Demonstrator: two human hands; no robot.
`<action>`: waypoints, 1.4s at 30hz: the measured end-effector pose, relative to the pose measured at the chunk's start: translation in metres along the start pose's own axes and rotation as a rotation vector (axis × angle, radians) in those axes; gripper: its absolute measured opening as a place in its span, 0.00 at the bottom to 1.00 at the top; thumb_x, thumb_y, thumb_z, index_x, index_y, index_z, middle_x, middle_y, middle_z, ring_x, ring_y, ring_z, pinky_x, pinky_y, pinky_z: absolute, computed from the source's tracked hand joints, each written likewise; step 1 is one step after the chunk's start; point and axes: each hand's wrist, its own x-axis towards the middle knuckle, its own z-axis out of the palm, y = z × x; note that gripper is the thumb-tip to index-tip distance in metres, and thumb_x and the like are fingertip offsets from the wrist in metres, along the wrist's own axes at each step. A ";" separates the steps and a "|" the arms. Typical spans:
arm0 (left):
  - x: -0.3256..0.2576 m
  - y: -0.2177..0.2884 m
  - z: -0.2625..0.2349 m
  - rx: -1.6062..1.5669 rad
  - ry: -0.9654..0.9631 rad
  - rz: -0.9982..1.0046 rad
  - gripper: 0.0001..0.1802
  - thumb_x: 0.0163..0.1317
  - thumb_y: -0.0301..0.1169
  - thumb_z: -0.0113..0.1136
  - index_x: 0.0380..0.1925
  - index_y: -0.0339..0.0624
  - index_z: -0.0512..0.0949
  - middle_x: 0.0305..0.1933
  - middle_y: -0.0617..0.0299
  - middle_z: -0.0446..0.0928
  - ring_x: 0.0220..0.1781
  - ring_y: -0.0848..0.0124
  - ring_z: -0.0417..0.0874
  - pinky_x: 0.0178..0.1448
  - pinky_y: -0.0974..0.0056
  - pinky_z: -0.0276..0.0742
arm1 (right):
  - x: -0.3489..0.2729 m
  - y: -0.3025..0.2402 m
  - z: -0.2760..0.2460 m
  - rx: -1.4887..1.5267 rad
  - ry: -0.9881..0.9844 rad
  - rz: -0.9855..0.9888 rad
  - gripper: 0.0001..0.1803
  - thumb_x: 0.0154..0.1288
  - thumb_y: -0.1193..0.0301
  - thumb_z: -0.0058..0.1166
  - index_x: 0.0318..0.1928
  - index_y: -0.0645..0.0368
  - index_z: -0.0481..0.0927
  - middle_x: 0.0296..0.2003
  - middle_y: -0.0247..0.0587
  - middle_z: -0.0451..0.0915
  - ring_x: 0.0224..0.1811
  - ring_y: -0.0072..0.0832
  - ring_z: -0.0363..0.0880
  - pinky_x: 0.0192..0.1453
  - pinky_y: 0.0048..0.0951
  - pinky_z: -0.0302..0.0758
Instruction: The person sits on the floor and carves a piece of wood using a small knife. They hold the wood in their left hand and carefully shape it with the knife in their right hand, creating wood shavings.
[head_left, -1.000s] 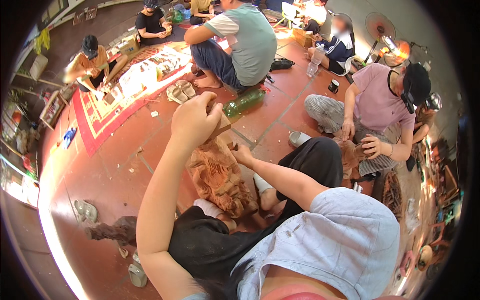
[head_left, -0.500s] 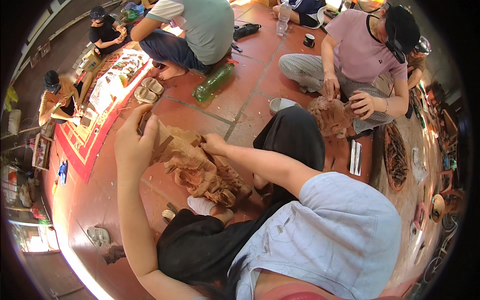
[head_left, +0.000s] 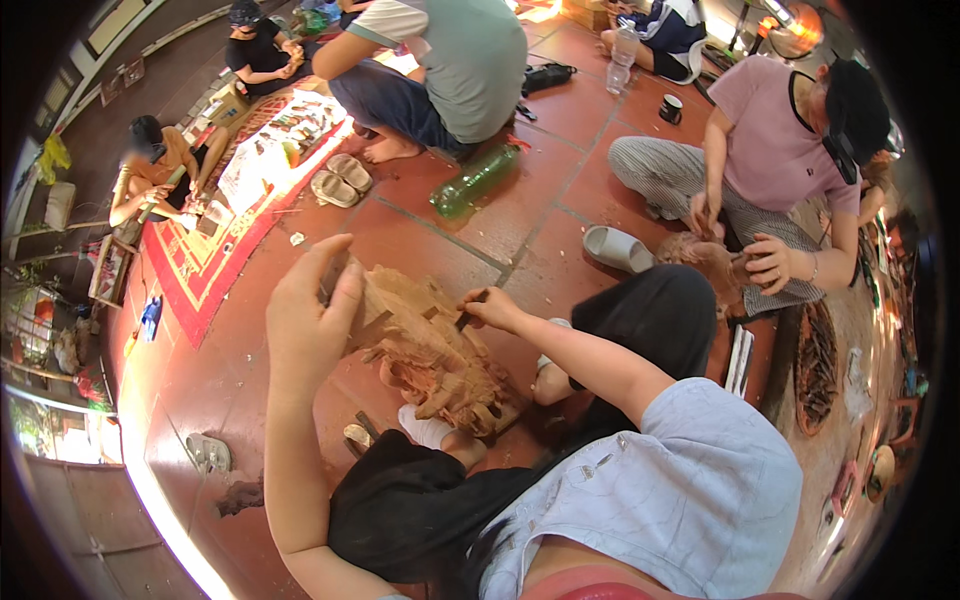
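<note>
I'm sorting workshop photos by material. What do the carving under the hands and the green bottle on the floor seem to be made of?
The carving looks like bare, unpainted wood: pale brown, matte, with cut relief. The green bottle seems to be clear-tinted plastic, glossy and see-through. The floor looks like reddish glazed tile with joint lines.

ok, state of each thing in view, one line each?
left hand: raised, resting on the carving's top edge
right hand: shut on a small tool, tip at the carving
carving: propped on the floor against the person's legs
tool: held, mostly hidden
green bottle: lying on its side
sandals: off, side by side on the floor
cup: upright
</note>
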 end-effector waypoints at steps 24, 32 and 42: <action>0.001 0.000 -0.001 0.030 -0.019 0.030 0.19 0.58 0.37 0.54 0.47 0.40 0.76 0.41 0.51 0.80 0.44 0.60 0.81 0.48 0.61 0.73 | 0.002 0.039 -0.007 0.237 0.002 0.061 0.12 0.62 0.71 0.50 0.42 0.64 0.80 0.36 0.39 0.81 0.32 0.24 0.79 0.36 0.25 0.79; 0.002 0.001 -0.002 0.069 -0.017 0.011 0.19 0.58 0.39 0.54 0.46 0.43 0.77 0.41 0.52 0.80 0.43 0.56 0.80 0.47 0.58 0.73 | -0.009 0.006 -0.001 0.300 -0.091 0.068 0.13 0.62 0.72 0.49 0.43 0.66 0.80 0.35 0.43 0.82 0.31 0.27 0.81 0.35 0.28 0.80; 0.003 0.005 0.002 0.027 0.001 0.036 0.17 0.58 0.35 0.55 0.46 0.41 0.77 0.38 0.53 0.79 0.39 0.60 0.80 0.45 0.61 0.74 | 0.013 0.035 -0.002 -0.181 0.141 -0.011 0.13 0.61 0.67 0.49 0.38 0.63 0.83 0.31 0.45 0.82 0.28 0.26 0.81 0.30 0.28 0.77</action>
